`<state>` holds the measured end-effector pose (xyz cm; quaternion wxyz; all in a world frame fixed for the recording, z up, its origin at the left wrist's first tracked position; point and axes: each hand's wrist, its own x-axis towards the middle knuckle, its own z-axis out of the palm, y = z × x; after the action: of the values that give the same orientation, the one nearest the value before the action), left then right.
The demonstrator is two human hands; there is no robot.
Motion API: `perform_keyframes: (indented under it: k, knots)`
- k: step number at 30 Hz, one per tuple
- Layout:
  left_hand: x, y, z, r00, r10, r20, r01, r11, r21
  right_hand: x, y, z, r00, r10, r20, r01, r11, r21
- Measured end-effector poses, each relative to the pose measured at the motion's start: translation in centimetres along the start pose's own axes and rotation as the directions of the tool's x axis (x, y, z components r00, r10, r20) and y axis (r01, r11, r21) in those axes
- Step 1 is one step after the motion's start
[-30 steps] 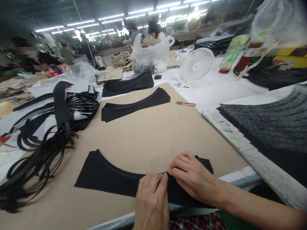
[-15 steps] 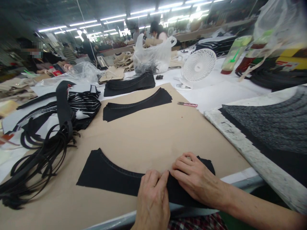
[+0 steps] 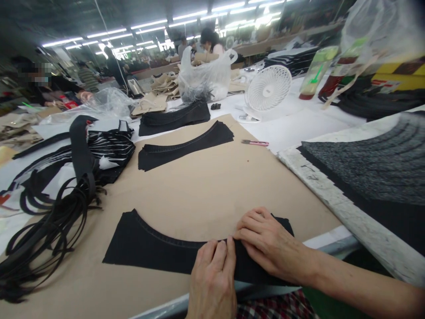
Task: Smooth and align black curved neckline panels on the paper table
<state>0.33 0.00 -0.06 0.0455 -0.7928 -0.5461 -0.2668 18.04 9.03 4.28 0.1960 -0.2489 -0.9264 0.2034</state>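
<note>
A curved black fabric piece (image 3: 151, 248) lies on brown paper close to me, a stitched-looking line along its concave upper edge. My left hand (image 3: 212, 277) is closed, fingers bent together and pressed on that edge near the middle. Just to its right, my right hand (image 3: 270, 241) grips the same edge with curled fingers, the fingertips of both hands almost meeting. The fabric under my palms is hidden, and its right tip shows beyond my right hand. Farther up the paper lie a similar stack of black curved pieces (image 3: 186, 146) and another black stack (image 3: 175, 118).
Pink-handled thread snips (image 3: 255, 142) lie by the paper's far right edge. A white fan (image 3: 268, 88), a plastic bag (image 3: 206, 82) and bottles stand behind. Black straps (image 3: 63, 221) pile up on the left. A board with grey-black fabric (image 3: 372, 173) lies right. Other people sit farther off.
The whole view has shifted slightly left. My fingers have moved a little along the fabric's edge, still holding it; the fabric stays in place on the paper.
</note>
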Motion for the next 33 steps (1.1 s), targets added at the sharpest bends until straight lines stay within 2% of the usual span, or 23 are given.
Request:
perform_keyframes:
  k: [5,9,17,22,30,33]
  knots:
    - [-0.1,-0.4,-0.3,0.996,0.09,0.028,-0.093,0.983,0.157,0.4,0.1,-0.9,0.995,0.101,-0.011,-0.098,0.982,0.158]
    - [-0.1,-0.7,-0.5,0.988,0.153,0.004,-0.151,0.969,0.198,0.4,0.3,-1.2,0.998,0.057,0.041,-0.06,0.995,0.077]
    - [0.1,-0.1,-0.4,0.997,0.083,0.0,-0.081,0.979,0.185,-0.2,0.4,-1.4,0.994,0.02,0.109,-0.019,1.0,-0.017]
    - [0.1,-0.1,-0.5,0.997,0.078,0.009,-0.078,0.978,0.193,-0.5,0.1,-1.7,0.99,0.016,0.141,-0.009,0.999,-0.05]
    - [0.2,0.4,-1.0,0.995,0.082,0.051,-0.093,0.957,0.274,-1.6,0.5,-0.6,0.986,-0.139,0.092,0.156,0.965,-0.21]
    - [-0.1,0.4,-0.6,0.996,0.079,0.028,-0.084,0.958,0.276,-1.5,0.2,-1.1,0.993,-0.056,0.106,0.071,0.986,-0.149]
